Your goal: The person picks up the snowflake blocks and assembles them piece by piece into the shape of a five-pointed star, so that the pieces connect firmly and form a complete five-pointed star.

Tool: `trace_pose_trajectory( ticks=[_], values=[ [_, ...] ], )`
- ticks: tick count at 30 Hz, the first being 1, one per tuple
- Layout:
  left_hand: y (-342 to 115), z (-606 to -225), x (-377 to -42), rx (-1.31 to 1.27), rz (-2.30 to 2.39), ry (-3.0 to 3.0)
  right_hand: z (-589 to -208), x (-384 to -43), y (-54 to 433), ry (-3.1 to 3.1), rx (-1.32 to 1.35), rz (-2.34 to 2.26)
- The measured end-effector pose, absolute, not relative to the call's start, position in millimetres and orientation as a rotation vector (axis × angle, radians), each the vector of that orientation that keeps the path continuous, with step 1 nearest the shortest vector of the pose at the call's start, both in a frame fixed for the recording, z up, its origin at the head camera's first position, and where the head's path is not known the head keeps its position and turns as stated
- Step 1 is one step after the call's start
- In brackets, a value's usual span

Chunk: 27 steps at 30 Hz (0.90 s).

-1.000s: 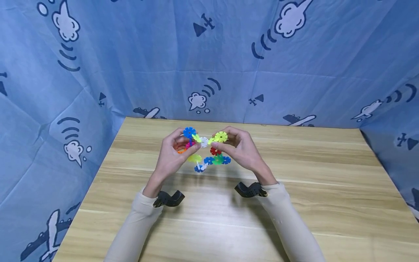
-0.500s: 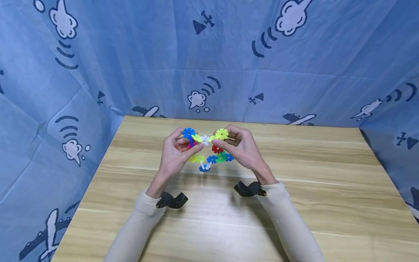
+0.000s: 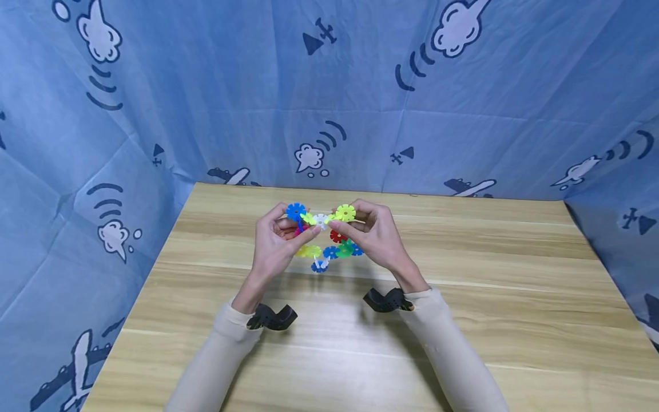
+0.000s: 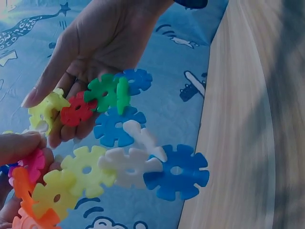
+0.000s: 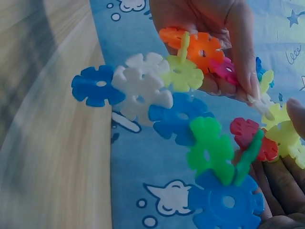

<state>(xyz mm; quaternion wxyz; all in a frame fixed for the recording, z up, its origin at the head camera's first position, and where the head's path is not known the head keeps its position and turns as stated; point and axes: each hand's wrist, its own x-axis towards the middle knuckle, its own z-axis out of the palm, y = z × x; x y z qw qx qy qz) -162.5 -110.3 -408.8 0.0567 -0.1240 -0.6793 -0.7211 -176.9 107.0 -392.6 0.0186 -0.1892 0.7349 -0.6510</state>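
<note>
A ring of interlocking plastic snowflake discs is held up above the table by both hands. My left hand (image 3: 273, 240) pinches a white disc (image 3: 321, 221) at the far side of the ring between thumb and fingers. My right hand (image 3: 380, 232) pinches the yellow discs (image 3: 345, 213) beside it. Orange discs (image 5: 202, 51) and a pink disc (image 5: 223, 70) lie by the left fingers. A red disc (image 4: 78, 109) and green discs (image 4: 102, 93) hang by the right fingers. White discs (image 4: 129, 166) and a blue disc (image 4: 176, 171) form the near end of the ring.
A wooden table (image 3: 494, 286) lies under the hands. Blue printed cloth (image 3: 247, 86) hangs behind the table and along both sides. Black wrist mounts (image 3: 273, 317) sit on both sleeves.
Both hands stay on the snowflake discs. The ring has shifted slightly, and my right hand has moved a little to the left, closer to my left hand.
</note>
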Motion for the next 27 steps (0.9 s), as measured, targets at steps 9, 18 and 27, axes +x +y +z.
trace_pose_trajectory(
  ticks=[9,18,27],
  values=[
    [-113.2,-407.0,-162.3,-0.319,-2.185,-2.194,-390.2,-176.9,114.7,2.43,-0.579,-1.811],
    [-116.1,-407.2,-164.7,-0.226,-2.197,-2.319,-388.3,-182.5,121.7,2.502,-0.528,-1.755],
    [-120.1,-413.2,-169.4,-0.167,-1.972,-2.49,-393.1,-190.3,134.7,2.408,-0.239,-1.941]
  ],
)
